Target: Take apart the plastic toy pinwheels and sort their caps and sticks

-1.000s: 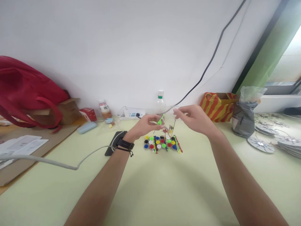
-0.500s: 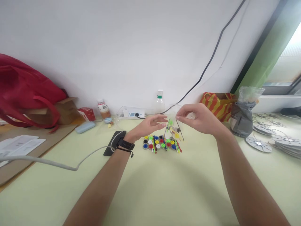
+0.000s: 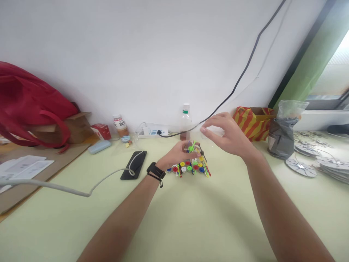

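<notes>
My left hand is closed around a small cluster of coloured plastic parts, with bright green spokes and dark thin rods showing. Part of the cluster is hidden by my fingers. Under that hand, rows of small coloured discs lie on the table, with thin coloured sticks among them and at their right end. My right hand is raised to the right of the cluster and apart from it. Its thumb and forefinger come together in a pinch; whatever lies between the tips is too small to make out.
Behind the hands stand a clear bottle and a white power strip. A black phone with a cable lies left. Right are a striped bag, a grey bag and stacked round discs. A labelled bottle stands back left.
My left hand has moved right and closed on the plastic cluster, now over the rows of discs. My right hand has lifted slightly up and away from the dark rod it was near.
</notes>
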### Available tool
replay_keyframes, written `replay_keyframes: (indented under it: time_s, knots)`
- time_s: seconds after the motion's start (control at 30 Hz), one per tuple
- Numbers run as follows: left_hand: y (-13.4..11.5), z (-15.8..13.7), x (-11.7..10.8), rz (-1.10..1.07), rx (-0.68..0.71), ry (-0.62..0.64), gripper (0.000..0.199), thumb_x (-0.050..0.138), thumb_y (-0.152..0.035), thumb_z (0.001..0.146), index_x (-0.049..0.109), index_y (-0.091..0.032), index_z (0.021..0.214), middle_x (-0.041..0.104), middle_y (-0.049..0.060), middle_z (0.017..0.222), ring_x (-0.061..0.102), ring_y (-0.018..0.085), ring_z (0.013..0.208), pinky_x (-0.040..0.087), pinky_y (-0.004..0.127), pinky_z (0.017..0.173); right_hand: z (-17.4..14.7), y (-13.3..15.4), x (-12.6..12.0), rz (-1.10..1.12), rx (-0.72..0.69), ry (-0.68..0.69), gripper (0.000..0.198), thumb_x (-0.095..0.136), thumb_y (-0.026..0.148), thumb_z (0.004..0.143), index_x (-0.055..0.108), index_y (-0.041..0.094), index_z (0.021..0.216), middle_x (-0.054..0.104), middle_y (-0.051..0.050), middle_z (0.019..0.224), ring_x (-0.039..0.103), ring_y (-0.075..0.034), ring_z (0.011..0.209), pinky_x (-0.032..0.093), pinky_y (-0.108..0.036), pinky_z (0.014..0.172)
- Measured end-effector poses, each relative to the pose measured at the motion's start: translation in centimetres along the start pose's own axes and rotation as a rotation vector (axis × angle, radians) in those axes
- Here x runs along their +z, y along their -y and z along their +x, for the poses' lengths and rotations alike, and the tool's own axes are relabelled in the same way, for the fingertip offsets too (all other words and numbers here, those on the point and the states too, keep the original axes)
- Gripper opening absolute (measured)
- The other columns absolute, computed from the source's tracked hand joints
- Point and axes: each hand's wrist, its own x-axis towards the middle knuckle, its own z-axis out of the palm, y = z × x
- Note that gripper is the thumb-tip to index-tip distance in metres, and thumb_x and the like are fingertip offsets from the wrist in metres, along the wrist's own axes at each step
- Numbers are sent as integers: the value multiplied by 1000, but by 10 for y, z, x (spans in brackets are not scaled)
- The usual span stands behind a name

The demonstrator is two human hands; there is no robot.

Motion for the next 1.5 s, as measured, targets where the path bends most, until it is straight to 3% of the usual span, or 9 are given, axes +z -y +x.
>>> replay_keyframes:
  time_s: [0.3,0.5,0.63,0.77,1.0,1.1,1.23,1.33,1.5]
  knots:
    - [2,-2,13,52,-81,91,47,78,-56,79,72,-15,101,73,8,95,70,22,88,55,30,71,-4,-13,1,65,20,362,25,62,48,92,78,28,94,76,-3,101,66,-25,98,49,-39,88]
    - [-5,-6,18,-53,-135,171,46,81,-50,78,68,-16,107,71,9,100,71,27,98,59,43,86,-5,-19,-5,118,41,399,29,71,54,83,77,26,76,76,-3,87,68,-23,82,52,-35,77]
    - [-8,-7,19,22,-85,250,53,87,-45,71,68,-16,112,71,8,100,70,24,93,57,39,83,-7,-21,-8,106,54,430,33,70,57,83,76,26,73,75,-3,81,67,-23,75,53,-34,70]
    - [-4,-14,22,96,-38,198,50,87,-39,71,69,-17,112,72,7,97,69,22,90,54,35,82,-7,-13,-12,123,72,457,30,68,54,86,77,26,78,76,-3,83,69,-23,78,54,-34,72]
    - [7,-82,36,145,-60,151,46,80,-40,82,69,-25,124,68,10,129,65,29,115,50,41,99,-27,8,-2,477,109,303,27,65,50,91,75,27,102,74,-6,109,67,-25,105,53,-37,93]
    - [13,-105,40,177,-80,113,49,82,-41,79,69,-27,123,71,9,121,66,29,113,50,42,99,-53,0,17,654,187,227,30,62,51,94,73,27,106,73,-7,110,66,-25,108,54,-39,95]
    - [17,-110,40,153,-80,13,51,82,-41,81,67,-28,127,70,9,126,64,29,118,49,43,104,-83,-11,42,827,226,212,55,60,69,87,68,27,122,69,-12,123,64,-30,117,54,-44,97]
    - [20,-107,41,140,-57,-33,48,80,-40,83,68,-27,127,68,9,130,62,29,120,49,43,105,-92,-7,52,856,226,311,64,75,64,78,64,28,130,64,-11,134,63,-31,118,53,-45,99]
    - [26,-105,39,112,-5,-111,40,73,-41,89,70,-24,125,72,9,123,65,28,115,52,39,100,-95,3,63,766,375,254,31,70,52,87,76,23,97,75,-7,97,68,-24,90,56,-39,82]
